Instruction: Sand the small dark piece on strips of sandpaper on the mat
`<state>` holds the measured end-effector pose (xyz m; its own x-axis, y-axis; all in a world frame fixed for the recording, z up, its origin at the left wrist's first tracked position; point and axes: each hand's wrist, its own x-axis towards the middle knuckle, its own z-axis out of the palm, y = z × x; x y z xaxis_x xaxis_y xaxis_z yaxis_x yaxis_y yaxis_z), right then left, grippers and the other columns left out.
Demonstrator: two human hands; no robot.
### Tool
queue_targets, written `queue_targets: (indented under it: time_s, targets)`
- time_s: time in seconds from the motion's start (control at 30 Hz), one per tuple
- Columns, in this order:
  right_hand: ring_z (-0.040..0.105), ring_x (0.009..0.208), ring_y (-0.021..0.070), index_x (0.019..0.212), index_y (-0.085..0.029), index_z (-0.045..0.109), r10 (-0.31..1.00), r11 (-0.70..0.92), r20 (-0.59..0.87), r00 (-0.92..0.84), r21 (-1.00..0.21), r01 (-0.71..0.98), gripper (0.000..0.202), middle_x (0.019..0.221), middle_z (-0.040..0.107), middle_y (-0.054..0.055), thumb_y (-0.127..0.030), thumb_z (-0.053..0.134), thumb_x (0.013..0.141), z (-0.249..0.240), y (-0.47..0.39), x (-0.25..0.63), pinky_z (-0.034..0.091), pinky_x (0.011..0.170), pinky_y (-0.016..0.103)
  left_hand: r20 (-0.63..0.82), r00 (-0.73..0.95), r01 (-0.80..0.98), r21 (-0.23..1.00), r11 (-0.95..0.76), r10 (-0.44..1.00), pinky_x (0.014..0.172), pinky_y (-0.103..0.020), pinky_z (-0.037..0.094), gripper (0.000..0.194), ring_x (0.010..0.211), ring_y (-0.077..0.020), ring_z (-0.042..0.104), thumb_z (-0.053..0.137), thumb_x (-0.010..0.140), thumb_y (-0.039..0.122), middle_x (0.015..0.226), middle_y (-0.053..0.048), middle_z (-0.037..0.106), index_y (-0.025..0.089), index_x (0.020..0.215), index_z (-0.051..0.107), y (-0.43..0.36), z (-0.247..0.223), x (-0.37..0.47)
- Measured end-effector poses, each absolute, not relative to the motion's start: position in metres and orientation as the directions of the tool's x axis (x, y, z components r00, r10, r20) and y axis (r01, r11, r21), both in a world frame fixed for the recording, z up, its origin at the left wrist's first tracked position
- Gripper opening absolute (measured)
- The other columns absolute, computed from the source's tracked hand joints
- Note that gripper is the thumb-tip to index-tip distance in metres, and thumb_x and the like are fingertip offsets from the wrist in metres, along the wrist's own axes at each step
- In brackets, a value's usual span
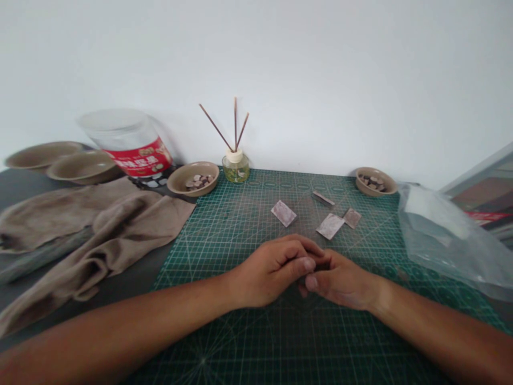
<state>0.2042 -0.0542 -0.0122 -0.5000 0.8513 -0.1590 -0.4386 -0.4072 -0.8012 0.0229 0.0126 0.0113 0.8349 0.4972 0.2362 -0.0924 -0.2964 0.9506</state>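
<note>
My left hand [276, 270] and my right hand [340, 280] meet over the green cutting mat [240, 342]. Both have curled fingers, and the thumbs lie side by side. Whatever may be between them is hidden by the fingers. Just beyond the hands, several small flat pieces rest on the mat: a pinkish-grey one [284, 213], a pale grey one [331, 226], a brownish one [352, 218] and a thin narrow one [323, 198].
Small chips fill a left bowl [176, 182] and a right bowl [363, 187]. A reed diffuser [236, 167] stands at the wall. Left are a plastic jar [140, 155], two bowls [64, 163] and brown cloths [132, 235]. A clear plastic bag [444, 235] lies right.
</note>
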Motion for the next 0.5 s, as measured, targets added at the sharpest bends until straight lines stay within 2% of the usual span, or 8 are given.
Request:
queue_targets:
  time_s: [0.17,0.27,0.33,0.4,0.47,0.5]
  targets:
    - [0.06,0.073,0.0094,0.093,-0.018,0.077,0.835,-0.406,-0.161,-0.527,-0.827,-0.389,0.026,0.08,0.067,-0.002,-0.033,0.088,0.075,-0.021,-0.054,0.207,0.046,0.073,0.024,0.224,0.821,-0.055,0.947,-0.318,0.525,0.074,-0.024,0.054,0.033,0.086,-0.0136,0.067,0.05,0.1,0.039,0.11,-0.006,0.066,0.016,0.079,0.06,0.013,0.009,0.022]
    - [0.063,0.077,0.0115,0.098,-0.017,0.075,0.822,-0.349,-0.137,-0.553,-0.888,-0.299,0.031,0.085,0.069,0.001,-0.041,0.081,0.082,-0.015,-0.054,0.207,0.048,0.074,0.025,0.18,0.812,-0.021,0.96,-0.28,0.555,0.066,-0.022,0.052,0.034,0.07,-0.0087,0.063,0.048,0.101,0.042,0.108,-0.005,0.066,0.017,0.083,0.061,0.014,0.007,0.022]
    - [0.064,0.078,0.0141,0.103,-0.016,0.073,0.824,-0.253,-0.127,-0.552,-0.954,-0.159,0.036,0.089,0.069,0.003,-0.049,0.071,0.09,-0.003,-0.054,0.208,0.05,0.073,0.028,0.137,0.788,-0.003,0.976,-0.219,0.6,0.059,-0.021,0.049,0.035,0.059,-0.0066,0.058,0.044,0.102,0.045,0.102,-0.004,0.066,0.017,0.09,0.062,0.017,0.006,0.023]
    - [0.063,0.074,0.0152,0.103,-0.017,0.072,0.863,-0.109,-0.117,-0.492,-0.993,0.044,0.039,0.088,0.069,0.004,-0.053,0.057,0.097,0.01,-0.053,0.213,0.05,0.068,0.029,0.131,0.732,-0.001,0.982,-0.19,0.668,0.06,-0.022,0.049,0.039,0.062,-0.0085,0.059,0.043,0.102,0.048,0.095,-0.003,0.067,0.017,0.09,0.063,0.021,0.004,0.024]
    - [0.062,0.073,0.0168,0.098,-0.019,0.072,0.945,0.062,-0.052,-0.324,-0.941,0.332,0.039,0.085,0.068,0.004,-0.051,0.049,0.101,0.02,-0.049,0.228,0.049,0.068,0.03,0.152,0.663,-0.027,0.983,-0.18,0.733,0.069,-0.023,0.051,0.043,0.073,-0.0118,0.064,0.044,0.101,0.051,0.088,-0.004,0.068,0.017,0.082,0.063,0.026,0.003,0.026]
    - [0.062,0.076,0.0185,0.096,-0.021,0.072,0.976,0.13,0.018,-0.218,-0.85,0.511,0.036,0.084,0.069,0.004,-0.048,0.049,0.102,0.023,-0.046,0.239,0.048,0.071,0.032,0.145,0.641,-0.039,0.987,-0.156,0.754,0.071,-0.023,0.051,0.046,0.075,-0.0127,0.065,0.045,0.1,0.053,0.083,-0.004,0.068,0.016,0.078,0.061,0.027,0.002,0.026]
